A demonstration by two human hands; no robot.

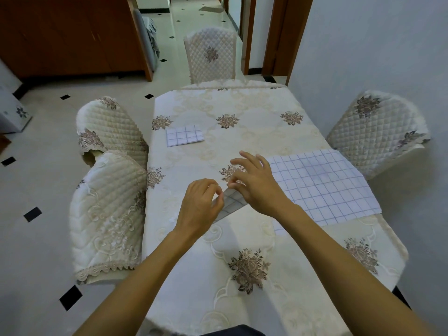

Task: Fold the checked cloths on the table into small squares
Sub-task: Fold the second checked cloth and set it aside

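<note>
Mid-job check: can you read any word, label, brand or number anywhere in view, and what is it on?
None: no readable text anywhere in this view.
The folded checked cloth, the spread checked cloth and the cloth being folded show only grid lines.
The tablecloth and chair covers show only flower embroidery.

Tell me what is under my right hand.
A checked cloth pokes out beneath the right hand; the left hand pinches its edge. The hand and wrist cover the rest, so its fold and extent are hidden. The tablecloth lies beneath.
</note>
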